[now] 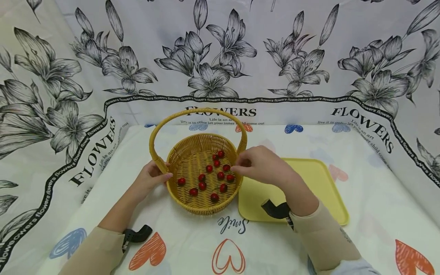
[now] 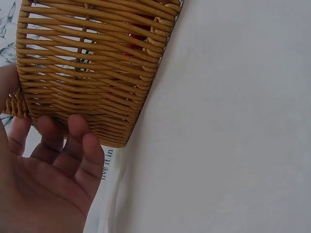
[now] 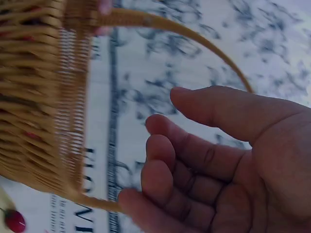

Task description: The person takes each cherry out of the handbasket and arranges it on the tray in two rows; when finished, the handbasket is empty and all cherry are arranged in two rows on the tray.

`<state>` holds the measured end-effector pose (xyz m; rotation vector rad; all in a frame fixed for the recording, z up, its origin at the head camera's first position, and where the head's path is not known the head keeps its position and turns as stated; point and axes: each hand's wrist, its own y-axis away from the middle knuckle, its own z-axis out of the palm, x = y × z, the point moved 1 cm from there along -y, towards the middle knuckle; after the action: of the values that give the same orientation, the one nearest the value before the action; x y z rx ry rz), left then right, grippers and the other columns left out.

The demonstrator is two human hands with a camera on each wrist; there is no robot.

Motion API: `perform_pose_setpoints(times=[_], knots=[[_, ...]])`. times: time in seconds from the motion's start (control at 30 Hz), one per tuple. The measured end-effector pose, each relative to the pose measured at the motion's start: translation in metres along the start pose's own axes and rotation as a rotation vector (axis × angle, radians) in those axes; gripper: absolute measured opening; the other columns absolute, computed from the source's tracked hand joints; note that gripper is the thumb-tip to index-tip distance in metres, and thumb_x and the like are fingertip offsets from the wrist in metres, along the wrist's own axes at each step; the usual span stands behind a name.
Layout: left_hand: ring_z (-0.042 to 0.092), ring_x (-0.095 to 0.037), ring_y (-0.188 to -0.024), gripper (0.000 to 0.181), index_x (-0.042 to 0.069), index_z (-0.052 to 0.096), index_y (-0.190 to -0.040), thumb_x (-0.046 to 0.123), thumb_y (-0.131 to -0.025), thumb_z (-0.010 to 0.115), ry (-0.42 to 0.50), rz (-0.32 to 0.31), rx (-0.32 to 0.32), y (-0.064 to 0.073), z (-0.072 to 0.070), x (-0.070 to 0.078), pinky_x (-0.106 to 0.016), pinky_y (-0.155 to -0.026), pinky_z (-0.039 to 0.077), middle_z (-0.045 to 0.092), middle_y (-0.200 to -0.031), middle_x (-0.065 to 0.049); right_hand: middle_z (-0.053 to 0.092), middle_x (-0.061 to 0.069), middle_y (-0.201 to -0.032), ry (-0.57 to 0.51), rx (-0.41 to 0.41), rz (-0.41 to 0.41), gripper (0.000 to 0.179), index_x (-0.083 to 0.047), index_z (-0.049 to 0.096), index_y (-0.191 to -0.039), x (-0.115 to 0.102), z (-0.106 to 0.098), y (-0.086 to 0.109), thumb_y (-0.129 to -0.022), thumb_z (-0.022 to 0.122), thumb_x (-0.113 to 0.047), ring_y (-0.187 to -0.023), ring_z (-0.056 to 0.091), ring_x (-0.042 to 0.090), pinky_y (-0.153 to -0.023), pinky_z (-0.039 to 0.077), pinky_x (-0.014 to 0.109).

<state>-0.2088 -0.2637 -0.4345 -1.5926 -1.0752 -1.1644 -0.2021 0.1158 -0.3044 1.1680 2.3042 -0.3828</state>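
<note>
On a white, heart-printed tabletop point(image 1: 185, 236), the left hand point(image 1: 150, 179) grips the side of a round yellow wicker basket point(image 1: 206, 211) containing small red fruits point(image 1: 202, 185). Beside a yellow rectangular tray point(image 1: 254, 196), the right hand point(image 1: 262, 166) hovers at the basket's opposite rim, fingers loosely curled, thumb apart.

My right hand point(image 3: 218, 165) is empty, fingers loosely bent, thumb apart from them. Beside it is the blurred basket point(image 3: 29, 97), its handle point(image 3: 194, 36) arching behind my hand. A cherry point(image 3: 14, 221) shows outside the basket; flowered cloth point(image 3: 141, 82) lies beyond.
</note>
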Motion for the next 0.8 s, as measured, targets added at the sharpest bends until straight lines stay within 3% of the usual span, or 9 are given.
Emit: perform_pose_setpoints(times=[0.17,0.37,0.5,0.63,0.8], knots=[[0.064,-0.013,-0.082,0.04,-0.011,0.051,-0.127,0.003,-0.096,0.071,-0.062,-0.041,0.028,-0.001,0.001,-0.003,-0.027,-0.071,0.057,0.066,-0.099,-0.001,0.068,-0.007,-0.086,0.086,-0.051,-0.107,0.007,-0.013,0.077,-0.098,0.004,0.04,-0.029,-0.095,0.076,-0.019,-0.078,0.059,0.012,-0.07,0.052,0.029],[0.064,-0.015,-0.081,0.042,-0.012,0.05,-0.129,0.003,-0.096,0.071,-0.037,-0.049,0.025,0.003,0.002,-0.005,-0.029,-0.068,0.058,0.067,-0.099,-0.005,0.063,-0.001,-0.096,0.366,-0.128,-0.157,0.016,-0.01,0.077,-0.106,0.011,0.079,-0.058,-0.092,0.072,-0.003,-0.087,0.058,0.015,-0.083,0.052,0.032],[0.064,-0.016,-0.078,0.044,-0.012,0.049,-0.129,0.005,-0.096,0.072,-0.004,-0.024,0.007,0.001,0.003,-0.006,-0.031,-0.065,0.058,0.067,-0.1,-0.01,0.06,0.0,-0.096,0.526,-0.195,-0.077,0.02,-0.014,0.078,-0.106,0.007,0.087,-0.071,-0.094,0.069,-0.001,-0.086,0.057,0.015,-0.082,0.053,0.029],[0.064,-0.016,-0.078,0.045,-0.012,0.048,-0.129,0.007,-0.096,0.072,0.004,-0.023,-0.001,0.0,0.003,-0.006,-0.032,-0.065,0.058,0.066,-0.101,-0.012,0.065,0.003,-0.096,0.675,-0.222,-0.077,0.011,-0.012,0.076,-0.1,0.003,0.092,-0.078,-0.097,0.068,-0.004,-0.086,0.063,0.017,-0.079,0.056,0.031],[0.063,-0.017,-0.079,0.044,-0.012,0.049,-0.129,0.005,-0.096,0.072,-0.005,-0.034,0.012,0.0,0.001,-0.004,-0.031,-0.066,0.058,0.066,-0.101,-0.012,0.067,0.001,-0.097,0.702,-0.215,-0.097,0.01,-0.013,0.076,-0.098,0.003,0.092,-0.083,-0.097,0.069,-0.007,-0.085,0.065,0.016,-0.08,0.057,0.031]])
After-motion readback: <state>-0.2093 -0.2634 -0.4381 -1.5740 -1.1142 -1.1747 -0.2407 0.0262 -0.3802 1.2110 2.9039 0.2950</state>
